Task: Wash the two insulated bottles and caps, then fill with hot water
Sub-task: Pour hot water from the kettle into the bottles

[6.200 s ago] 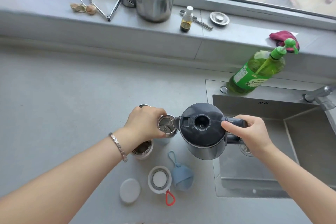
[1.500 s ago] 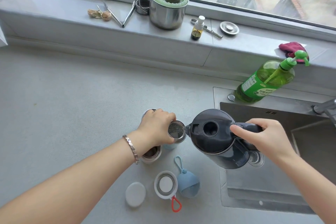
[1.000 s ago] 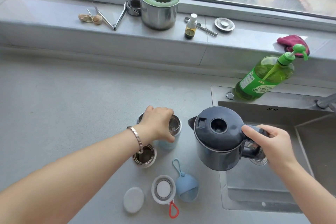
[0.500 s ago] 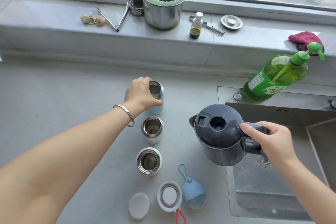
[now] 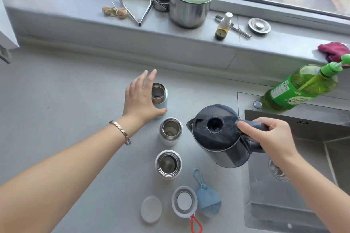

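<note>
Insulated bottles (image 5: 170, 141) stand uncapped, three in a row, on the grey worktop (image 5: 56, 100), just left of the steel sink (image 5: 295, 204). We see the dark kettle (image 5: 217, 138) held above the seam of worktop and sink, its spout toward the middle of the row. The right hand (image 5: 272, 136) has its grip wrapped round the handle, thumb on the lid's edge. The left hand (image 5: 141, 100) is spread wide, fingers straight, holding nothing, just beside the light-blue bottle (image 5: 160, 98) at the far end of the row (whether the thumb touches its base we cannot tell). Closer to us stand the middle white bottle (image 5: 171, 131) and the near white bottle (image 5: 168, 164), close together but apart. In front of them lie the caps: a blue cap (image 5: 208, 202) with a loop, a ringed cap (image 5: 184, 201) with a red loop just beside it, and a plain white disc (image 5: 151, 209) a little to the left.
</note>
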Available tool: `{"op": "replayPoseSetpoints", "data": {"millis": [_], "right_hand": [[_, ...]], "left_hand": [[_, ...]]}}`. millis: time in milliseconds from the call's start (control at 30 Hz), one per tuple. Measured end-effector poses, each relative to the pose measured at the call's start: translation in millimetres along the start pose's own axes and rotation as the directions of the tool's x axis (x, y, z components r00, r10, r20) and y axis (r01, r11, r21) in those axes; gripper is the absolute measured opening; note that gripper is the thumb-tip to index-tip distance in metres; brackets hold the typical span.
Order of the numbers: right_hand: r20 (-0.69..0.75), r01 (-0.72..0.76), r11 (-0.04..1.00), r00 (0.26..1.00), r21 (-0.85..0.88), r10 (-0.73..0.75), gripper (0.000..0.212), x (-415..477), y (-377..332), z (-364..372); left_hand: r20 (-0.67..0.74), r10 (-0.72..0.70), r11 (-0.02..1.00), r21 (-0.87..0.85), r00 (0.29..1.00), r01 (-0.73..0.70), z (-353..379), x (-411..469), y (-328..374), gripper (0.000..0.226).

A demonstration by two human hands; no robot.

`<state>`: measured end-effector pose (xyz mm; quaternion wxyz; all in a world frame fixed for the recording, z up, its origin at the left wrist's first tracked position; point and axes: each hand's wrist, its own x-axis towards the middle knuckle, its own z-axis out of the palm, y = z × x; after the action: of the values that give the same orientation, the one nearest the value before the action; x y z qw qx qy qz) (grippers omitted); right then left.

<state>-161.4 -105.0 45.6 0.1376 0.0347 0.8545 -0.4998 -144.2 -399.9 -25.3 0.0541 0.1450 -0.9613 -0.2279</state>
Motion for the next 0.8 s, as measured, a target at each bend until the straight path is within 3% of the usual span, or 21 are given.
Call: {"op": "replayPoseSetpoints", "data": {"millis": [67,100,167,233,300,433,633,800], "right_hand": [[-0.002,0.037,0.999,0.999,-0.040,-0.037,0.052,2.1,-5.3,4.3],[0.001,0.060,0.996,0.998,-0.067,-0.060,0.052,3.0,-8.4,6.0],[0.013,0.105,0.986,0.994,-0.129,-0.104,0.053,5.3,-13.2,8.9],[0.025,0.140,0.973,0.990,-0.181,-0.138,0.058,7.8,-17.9,11.4],[0.030,0.162,0.958,0.987,-0.238,-0.159,0.059,10.4,-22.8,13.5],[0.048,0.195,0.923,0.981,-0.330,-0.190,0.048,10.7,-31.2,15.9],[0.113,0.256,0.856,0.967,-0.449,-0.229,0.061,10.2,-40.3,18.2],[0.117,0.289,0.822,0.957,-0.490,-0.266,0.053,7.4,-48.7,15.2]], "left_hand": [[-0.161,0.125,0.979,-0.140,0.979,-0.148,0.6,-22.4,2.0,0.088],[-0.144,0.141,0.952,-0.252,0.980,-0.174,2.6,-33.8,1.4,0.080],[0.093,0.137,0.909,-0.408,0.986,-0.088,9.5,-53.5,-2.0,0.075],[0.355,0.109,0.937,-0.349,0.928,0.023,18.0,-65.1,-7.7,0.080],[0.447,0.072,0.955,-0.290,0.892,0.068,26.5,-68.4,-14.1,0.088],[0.420,0.030,0.951,-0.290,0.907,0.103,33.9,-66.5,-12.4,0.083],[0.327,-0.040,0.923,-0.349,0.944,0.160,45.6,-66.2,-10.1,0.071],[0.329,-0.055,0.916,-0.359,0.943,0.179,46.3,-67.1,-11.8,0.071]]}}
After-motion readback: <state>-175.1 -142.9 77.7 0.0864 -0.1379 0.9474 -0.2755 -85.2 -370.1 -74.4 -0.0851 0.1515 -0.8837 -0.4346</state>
